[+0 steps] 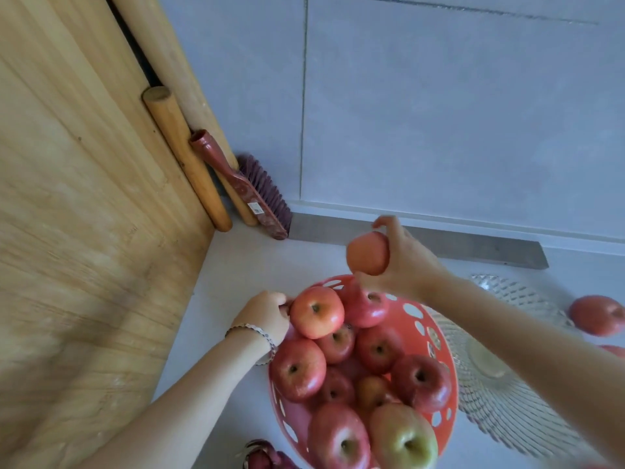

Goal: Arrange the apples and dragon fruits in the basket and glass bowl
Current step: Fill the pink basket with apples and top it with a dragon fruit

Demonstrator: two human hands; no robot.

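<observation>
A red plastic basket [419,319] with holes in its wall stands on the pale counter, piled with several red apples [316,311]. My left hand [267,313] grips the basket's left rim. My right hand [402,258] holds one red apple [368,253] in the air above the basket's far edge. To the right of the basket stands a glass bowl [514,414] with nothing visible in it, partly hidden behind my right forearm. One loose apple [598,315] lies at the right edge. A dark pink dragon fruit [262,455] peeks in at the bottom edge.
A big wooden board [84,198] leans at the left, with a wooden rolling pin [186,157] and a maroon brush [252,194] against it. A grey tiled wall [439,113] rises behind the counter. Part of another red fruit [614,350] shows at the far right.
</observation>
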